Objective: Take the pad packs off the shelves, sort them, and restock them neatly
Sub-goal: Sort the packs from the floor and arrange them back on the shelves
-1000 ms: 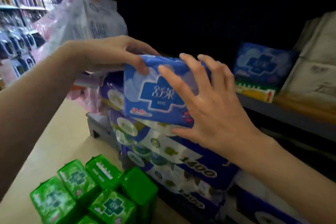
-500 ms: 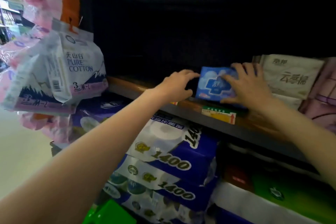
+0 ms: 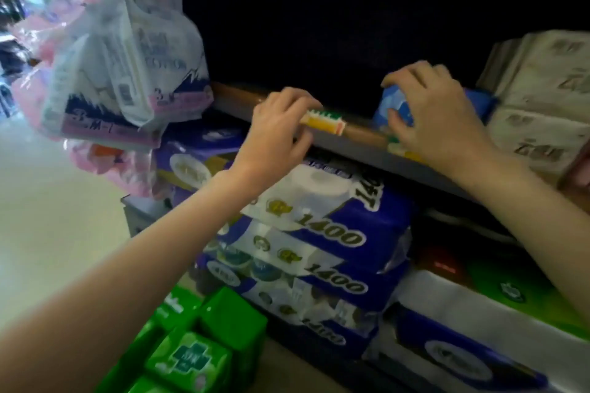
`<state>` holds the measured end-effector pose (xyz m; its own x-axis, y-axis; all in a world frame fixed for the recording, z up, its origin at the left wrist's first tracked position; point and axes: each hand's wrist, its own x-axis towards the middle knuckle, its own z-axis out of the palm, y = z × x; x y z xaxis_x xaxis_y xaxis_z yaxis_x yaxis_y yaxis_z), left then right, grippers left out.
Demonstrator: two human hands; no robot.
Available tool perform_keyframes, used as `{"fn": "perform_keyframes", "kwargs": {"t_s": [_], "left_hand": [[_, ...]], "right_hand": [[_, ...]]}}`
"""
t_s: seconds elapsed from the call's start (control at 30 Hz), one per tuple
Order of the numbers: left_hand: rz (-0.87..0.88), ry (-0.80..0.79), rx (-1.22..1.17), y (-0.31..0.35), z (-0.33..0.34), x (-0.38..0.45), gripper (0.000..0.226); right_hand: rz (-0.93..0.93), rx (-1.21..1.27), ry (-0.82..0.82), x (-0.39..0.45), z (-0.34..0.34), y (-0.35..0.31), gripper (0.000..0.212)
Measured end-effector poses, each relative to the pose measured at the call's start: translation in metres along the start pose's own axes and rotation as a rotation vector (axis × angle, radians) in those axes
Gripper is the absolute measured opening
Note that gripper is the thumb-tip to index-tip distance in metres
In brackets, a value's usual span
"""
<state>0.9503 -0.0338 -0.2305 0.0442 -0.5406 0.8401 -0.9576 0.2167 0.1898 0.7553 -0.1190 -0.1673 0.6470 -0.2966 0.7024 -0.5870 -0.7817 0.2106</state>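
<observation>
The blue pack (image 3: 394, 108) stands on the shelf (image 3: 360, 145), beside the beige packs (image 3: 539, 105), with your right hand (image 3: 437, 118) curled round it. Your left hand (image 3: 277, 134) hangs loosely curled at the shelf edge by a price tag (image 3: 325, 120), holding nothing.

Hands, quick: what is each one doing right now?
Left hand: fingers curled at the shelf edge by the price tag; holding nothing visible.
Right hand: gripping the blue pad pack on the shelf.
</observation>
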Motion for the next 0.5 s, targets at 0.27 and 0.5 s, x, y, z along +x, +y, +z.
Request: {"fn": "perform_keyframes", "kwargs": {"t_s": [0.27, 0.5], "left_hand": [[-0.229, -0.220, 0.213, -0.086, -0.036, -0.210, 0.027], [-0.400, -0.885, 0.314, -0.114, -0.032, -0.305, 0.051]], "right_hand": [[-0.221, 0.410, -0.717, -0.120, 0.113, -0.180, 0.048], [0.062, 0.419, -1.258, -0.169, 0.234, -0.220, 0.057]]}}
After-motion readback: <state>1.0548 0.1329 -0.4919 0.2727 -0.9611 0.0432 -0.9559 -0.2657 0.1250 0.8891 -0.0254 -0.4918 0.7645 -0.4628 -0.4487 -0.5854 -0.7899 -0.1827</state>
